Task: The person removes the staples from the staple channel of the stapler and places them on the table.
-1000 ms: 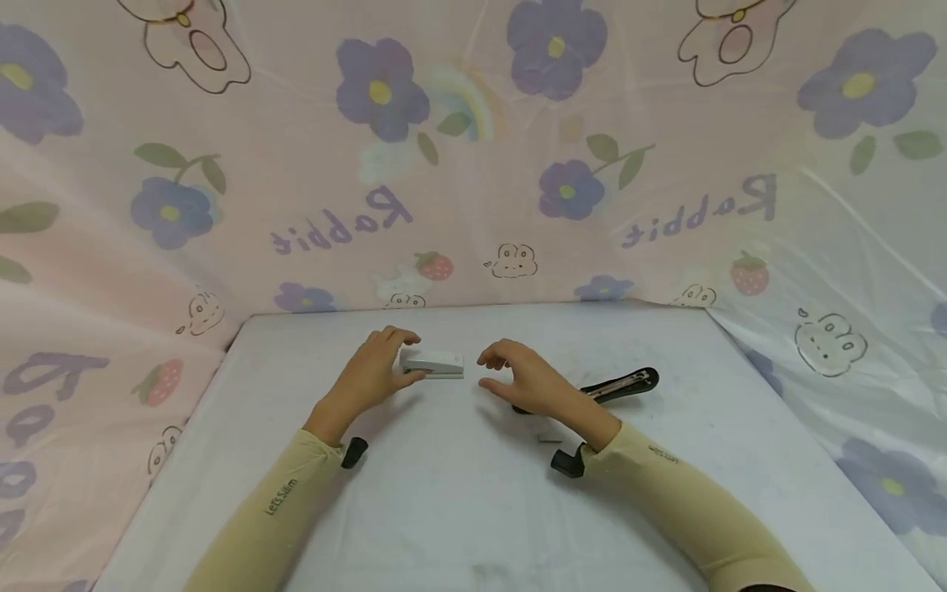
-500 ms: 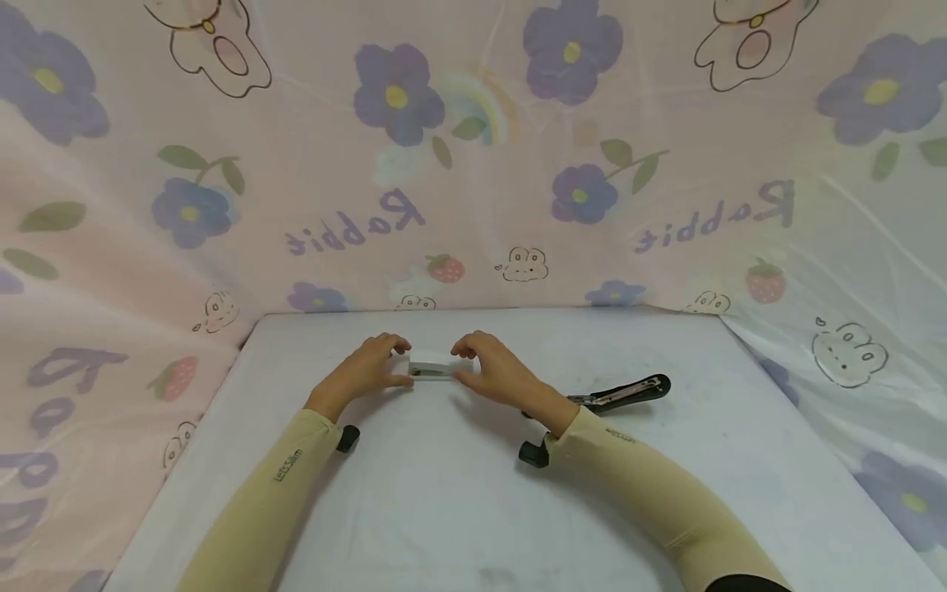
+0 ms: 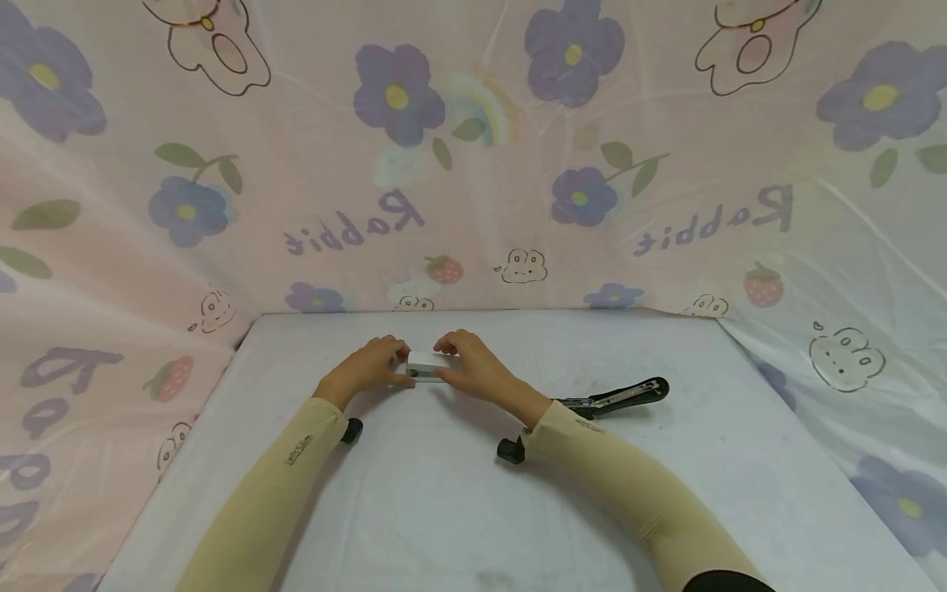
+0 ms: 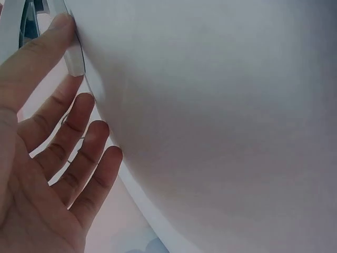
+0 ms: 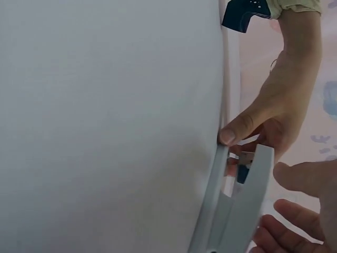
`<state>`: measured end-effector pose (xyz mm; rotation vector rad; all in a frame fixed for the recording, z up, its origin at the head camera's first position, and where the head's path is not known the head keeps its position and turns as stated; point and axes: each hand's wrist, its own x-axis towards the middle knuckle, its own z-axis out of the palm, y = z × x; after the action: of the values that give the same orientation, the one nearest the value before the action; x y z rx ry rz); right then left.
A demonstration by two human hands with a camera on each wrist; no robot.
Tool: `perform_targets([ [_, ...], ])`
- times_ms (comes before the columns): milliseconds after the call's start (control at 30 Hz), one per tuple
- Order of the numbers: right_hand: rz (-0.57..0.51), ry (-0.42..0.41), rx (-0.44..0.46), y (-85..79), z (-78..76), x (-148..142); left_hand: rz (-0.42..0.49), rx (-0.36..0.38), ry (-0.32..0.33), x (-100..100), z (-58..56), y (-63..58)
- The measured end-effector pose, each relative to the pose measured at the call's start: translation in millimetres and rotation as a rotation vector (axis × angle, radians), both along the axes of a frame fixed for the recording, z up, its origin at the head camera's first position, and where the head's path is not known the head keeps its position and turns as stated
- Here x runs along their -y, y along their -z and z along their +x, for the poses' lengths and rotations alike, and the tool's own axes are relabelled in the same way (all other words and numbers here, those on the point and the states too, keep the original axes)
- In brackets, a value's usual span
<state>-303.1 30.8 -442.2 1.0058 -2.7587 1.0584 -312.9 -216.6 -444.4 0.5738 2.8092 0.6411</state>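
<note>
A white stapler [image 3: 425, 359] lies on the white table in the middle of the head view. My left hand [image 3: 370, 363] holds its left end; in the left wrist view the thumb [image 4: 60, 26] lies on the base and the index fingertip meets the base's end. At the other end, my right hand [image 3: 477, 366] straddles the stapler, thumb on the near side and curved fingers on the far side. The right wrist view shows the stapler's upper arm [image 5: 255, 195] raised from its base, right at my fingertips. Partly behind my right sleeve lies a black stapler [image 3: 629, 396].
The white tabletop [image 3: 414, 501] reaches back to a pink printed curtain [image 3: 473, 205], which also hangs along both sides. Small black devices jut out at both wrists, the left device [image 3: 351, 431] and the right device [image 3: 510, 450].
My right hand has moved left from beside the white stapler onto its right end. My left hand stays at the left end. A small staple strip near my right forearm is now hidden.
</note>
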Motion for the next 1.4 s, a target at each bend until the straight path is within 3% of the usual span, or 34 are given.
perform_targets([
  [400,-0.033,-0.051,0.081,6.7,-10.0,15,-0.047,0.001,0.017,-2,2.4,-5.3],
  [633,0.021,-0.021,0.145,13.7,-17.5,23,-0.133,-0.061,0.010,-9,5.3,-6.5],
  [1000,0.024,-0.012,0.205,12.1,-25.8,24,-0.216,-0.063,-0.030,-19,8.4,-14.1],
  [1267,-0.082,0.026,0.307,9.9,-26.1,15,-0.239,-0.018,-0.074,-25,7.9,-12.8],
  [1400,-0.072,-0.007,0.241,10.4,-25.5,11,-0.258,-0.020,-0.077,-28,10.3,-14.4],
])
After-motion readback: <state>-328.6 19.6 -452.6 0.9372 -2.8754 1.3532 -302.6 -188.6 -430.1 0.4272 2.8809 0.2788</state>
